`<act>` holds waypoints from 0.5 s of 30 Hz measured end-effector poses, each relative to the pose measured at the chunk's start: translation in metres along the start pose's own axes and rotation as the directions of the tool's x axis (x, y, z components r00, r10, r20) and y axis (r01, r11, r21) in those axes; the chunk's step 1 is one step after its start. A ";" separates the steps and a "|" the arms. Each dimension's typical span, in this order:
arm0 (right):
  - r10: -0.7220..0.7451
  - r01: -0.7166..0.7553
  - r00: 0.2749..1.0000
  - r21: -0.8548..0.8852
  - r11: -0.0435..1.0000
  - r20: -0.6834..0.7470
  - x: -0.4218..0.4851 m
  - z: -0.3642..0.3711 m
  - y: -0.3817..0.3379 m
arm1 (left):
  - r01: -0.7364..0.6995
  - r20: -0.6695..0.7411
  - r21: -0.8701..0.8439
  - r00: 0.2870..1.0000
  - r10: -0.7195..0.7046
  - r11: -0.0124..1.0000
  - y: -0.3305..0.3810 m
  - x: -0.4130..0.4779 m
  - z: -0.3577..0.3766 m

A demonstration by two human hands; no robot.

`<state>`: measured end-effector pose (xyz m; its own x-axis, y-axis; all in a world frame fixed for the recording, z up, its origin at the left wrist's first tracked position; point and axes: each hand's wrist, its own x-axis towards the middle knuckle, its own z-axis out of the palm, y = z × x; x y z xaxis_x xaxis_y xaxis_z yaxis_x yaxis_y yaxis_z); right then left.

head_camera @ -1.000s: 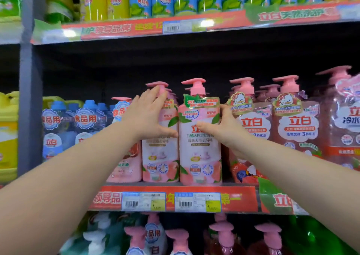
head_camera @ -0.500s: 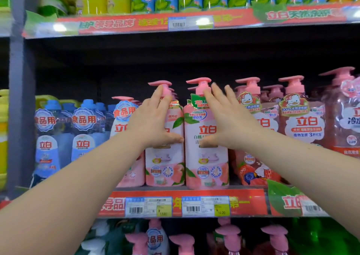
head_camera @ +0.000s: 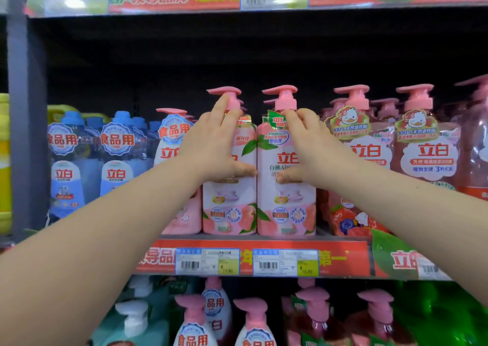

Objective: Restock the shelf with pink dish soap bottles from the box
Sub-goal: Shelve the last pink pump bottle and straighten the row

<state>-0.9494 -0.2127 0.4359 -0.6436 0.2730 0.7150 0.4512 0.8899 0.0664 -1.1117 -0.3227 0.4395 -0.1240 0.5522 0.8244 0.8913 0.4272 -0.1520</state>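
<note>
- Head view: two pink dish soap bottles stand upright at the front edge of the shelf (head_camera: 343,258), side by side and touching: the left peach bottle (head_camera: 229,203) and the right peach bottle (head_camera: 286,208).
- The left hand (head_camera: 211,144) lies flat on the left peach bottle, fingers straight up to the pump neck. The right hand (head_camera: 309,147) mirrors it on the other's shoulder. Neither wraps round.
- Flat palms suggest squaring the pair, labels facing out.
- The box is out of view.
</note>
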 end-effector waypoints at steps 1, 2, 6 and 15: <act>-0.002 0.002 1.000 0.006 1.000 0.002 0.001 0.002 0.001 | -0.001 0.003 0.005 1.000 0.001 1.000 0.000 0.000 0.000; -0.003 0.003 1.000 0.012 1.000 0.006 0.003 0.003 0.002 | -0.002 0.003 0.010 1.000 0.002 1.000 0.000 0.000 0.000; -0.013 0.011 1.000 0.046 0.999 0.024 0.008 0.007 0.011 | -0.007 0.004 0.012 1.000 0.007 1.000 -0.001 0.000 0.001; 0.020 -0.020 1.000 0.090 0.996 0.004 0.009 0.010 0.015 | 0.008 0.059 0.042 0.998 -0.010 0.999 0.002 0.002 -0.001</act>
<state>-0.9545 -0.1932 0.4366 -0.6367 0.2923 0.7136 0.4069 0.9134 -0.0111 -1.1095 -0.3216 0.4415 -0.1589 0.5890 0.7924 0.8711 0.4614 -0.1683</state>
